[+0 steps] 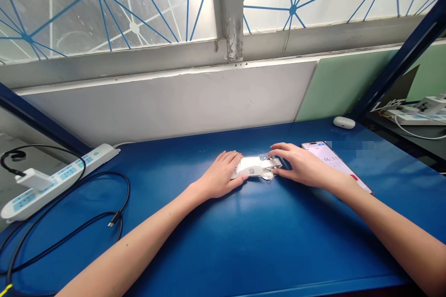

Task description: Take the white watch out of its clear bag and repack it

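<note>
A small white packet [251, 167] with a printed square code lies on the blue table, with a silvery strip and a rounded white piece at its right end. My left hand [223, 176] grips the packet's left end, fingers along the far edge and thumb along the near edge. At the other end, my right hand [299, 164] has its thumb and index finger apart, with the strip between them. Whether those fingertips touch the packet is hard to make out. The left part of the packet is hidden under my left hand.
A phone [334, 162] showing a timer lies partly under my right forearm. Behind it sits a white earbud case [344, 122]. On the left are a white power strip [78, 169] with a plugged-in charger [35, 180] and a looped black cable [127, 185]. A low wall [174, 102] borders the table's back.
</note>
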A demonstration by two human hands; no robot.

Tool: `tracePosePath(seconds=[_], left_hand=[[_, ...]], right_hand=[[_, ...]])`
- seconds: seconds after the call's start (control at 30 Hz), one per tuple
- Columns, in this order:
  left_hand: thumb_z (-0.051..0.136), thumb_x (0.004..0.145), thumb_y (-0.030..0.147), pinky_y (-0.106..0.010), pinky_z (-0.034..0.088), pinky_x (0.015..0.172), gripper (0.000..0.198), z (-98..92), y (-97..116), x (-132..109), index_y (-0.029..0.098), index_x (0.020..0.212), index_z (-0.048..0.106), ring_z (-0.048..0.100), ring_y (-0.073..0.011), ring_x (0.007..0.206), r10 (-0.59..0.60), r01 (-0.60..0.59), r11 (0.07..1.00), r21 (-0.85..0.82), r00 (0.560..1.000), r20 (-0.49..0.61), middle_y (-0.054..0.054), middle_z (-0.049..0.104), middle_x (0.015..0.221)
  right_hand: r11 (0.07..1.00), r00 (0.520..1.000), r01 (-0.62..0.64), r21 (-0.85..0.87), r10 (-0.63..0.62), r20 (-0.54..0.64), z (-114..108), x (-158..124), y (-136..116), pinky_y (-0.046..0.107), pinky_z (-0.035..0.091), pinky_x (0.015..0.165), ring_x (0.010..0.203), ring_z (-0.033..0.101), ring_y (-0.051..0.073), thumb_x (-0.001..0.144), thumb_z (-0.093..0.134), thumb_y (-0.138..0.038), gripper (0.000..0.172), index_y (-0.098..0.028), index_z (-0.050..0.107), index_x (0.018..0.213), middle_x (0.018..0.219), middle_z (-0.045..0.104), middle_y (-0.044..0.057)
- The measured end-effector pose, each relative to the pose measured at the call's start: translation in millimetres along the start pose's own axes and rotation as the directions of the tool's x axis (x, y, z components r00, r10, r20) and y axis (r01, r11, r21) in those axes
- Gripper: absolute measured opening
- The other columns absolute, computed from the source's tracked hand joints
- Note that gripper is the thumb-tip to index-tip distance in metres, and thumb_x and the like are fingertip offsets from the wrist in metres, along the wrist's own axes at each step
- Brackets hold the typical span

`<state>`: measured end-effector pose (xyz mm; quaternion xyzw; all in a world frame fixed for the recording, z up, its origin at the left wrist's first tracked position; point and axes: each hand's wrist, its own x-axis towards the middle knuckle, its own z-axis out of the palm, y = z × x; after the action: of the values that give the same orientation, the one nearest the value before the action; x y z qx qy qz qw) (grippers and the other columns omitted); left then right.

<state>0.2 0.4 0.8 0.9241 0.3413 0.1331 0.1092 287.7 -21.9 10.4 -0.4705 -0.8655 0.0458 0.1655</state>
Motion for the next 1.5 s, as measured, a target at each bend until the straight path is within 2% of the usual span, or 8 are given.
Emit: tracePosePath(seconds=[0.1, 0.37, 0.47, 0.6, 0.7, 0.9, 1.1, 1.5], left_hand=[[0.043, 0.099, 0.048, -0.052, 0.029, 0.116, 0.047, -1.5, 0, 0, 0.018, 0.135, 0.043, 0.043, -0.0307, 0.136, 0.009, -0.009, 1.000, -0.001, 1.000, 0.008, -0.015, 0.051, 0.141], [0.047, 0.097, 0.047, -0.052, 0.030, 0.115, 0.047, -0.8, 0, 1, 0.019, 0.135, 0.044, 0.044, -0.0311, 0.134, 0.005, -0.005, 1.000, -0.003, 1.000, -0.001, -0.014, 0.052, 0.140], [0.048, 0.097, 0.046, -0.052, 0.030, 0.115, 0.046, -1.4, 0, 1, 0.019, 0.134, 0.045, 0.044, -0.0306, 0.134, 0.002, -0.002, 1.000, -0.004, 1.000, -0.002, -0.014, 0.052, 0.139], [0.049, 0.096, 0.044, -0.052, 0.030, 0.115, 0.048, -3.2, 1, 2, 0.015, 0.134, 0.046, 0.044, -0.0314, 0.133, -0.010, 0.009, 1.000, 0.009, 1.000, 0.005, -0.017, 0.051, 0.141], [0.052, 0.094, 0.044, -0.052, 0.031, 0.114, 0.048, -3.1, 2, 2, 0.015, 0.132, 0.048, 0.046, -0.0322, 0.132, -0.009, 0.009, 1.000, -0.007, 1.000, -0.014, -0.017, 0.052, 0.139], [0.054, 0.093, 0.043, -0.051, 0.032, 0.113, 0.047, 0.1, -1, 1, 0.017, 0.131, 0.049, 0.048, -0.0330, 0.130, 0.019, -0.020, 0.999, -0.028, 0.999, -0.048, -0.015, 0.056, 0.136], [0.060, 0.088, 0.044, -0.051, 0.034, 0.111, 0.051, 1.2, -2, 2, 0.016, 0.130, 0.051, 0.048, -0.0345, 0.129, 0.020, -0.021, 0.999, -0.026, 0.998, -0.062, -0.016, 0.055, 0.137], [0.055, 0.092, 0.051, -0.052, 0.030, 0.115, 0.060, 2.8, -2, 0, 0.015, 0.139, 0.046, 0.044, -0.0344, 0.135, 0.008, -0.009, 1.000, -0.003, 0.999, -0.044, -0.017, 0.051, 0.143]], right_hand=[[0.998, 1.000, 0.018, 0.063, -0.018, 0.005, 6, 0, -3, 0.050, 0.054, 0.093, 0.118, 0.060, 0.033, 0.090, 0.060, -0.043, 0.032, -0.027, 0.065, 0.116, 0.138, 0.056, 0.012], [0.993, 0.999, 0.030, 0.116, -0.027, -0.029, 20, 2, -10, 0.047, 0.051, 0.099, 0.123, 0.057, 0.032, 0.095, 0.052, -0.039, 0.032, -0.021, 0.063, 0.119, 0.137, 0.057, 0.016], [0.995, 0.998, 0.065, 0.074, -0.063, -0.022, 16, 3, -12, 0.048, 0.051, 0.097, 0.119, 0.059, 0.032, 0.097, 0.049, -0.034, 0.029, -0.018, 0.061, 0.117, 0.135, 0.059, 0.017], [0.995, 0.995, 0.098, -0.031, -0.098, -0.019, 8, 6, -9, 0.048, 0.051, 0.089, 0.105, 0.065, 0.031, 0.096, 0.049, -0.024, 0.018, -0.020, 0.062, 0.108, 0.114, 0.070, 0.013], [0.990, 0.995, 0.089, -0.112, -0.092, -0.027, 1, 7, -5, 0.046, 0.051, 0.082, 0.099, 0.065, 0.031, 0.097, 0.046, -0.024, 0.017, -0.021, 0.061, 0.104, 0.109, 0.070, 0.012], [0.982, 0.993, 0.071, -0.174, -0.086, -0.082, -7, 5, 3, 0.045, 0.052, 0.083, 0.102, 0.061, 0.031, 0.098, 0.043, -0.024, 0.027, -0.018, 0.059, 0.119, 0.116, 0.064, 0.016], [0.991, 0.994, 0.056, -0.119, -0.066, -0.086, -14, 1, 18, 0.043, 0.053, 0.080, 0.110, 0.057, 0.031, 0.095, 0.041, -0.015, 0.032, -0.023, 0.061, 0.118, 0.119, 0.061, 0.015], [0.999, 0.984, -0.052, -0.002, 0.051, -0.173, -25, 0, 47, 0.048, 0.051, 0.091, 0.108, 0.059, 0.031, 0.098, 0.039, -0.029, 0.032, -0.022, 0.061, 0.121, 0.122, 0.060, 0.015]])
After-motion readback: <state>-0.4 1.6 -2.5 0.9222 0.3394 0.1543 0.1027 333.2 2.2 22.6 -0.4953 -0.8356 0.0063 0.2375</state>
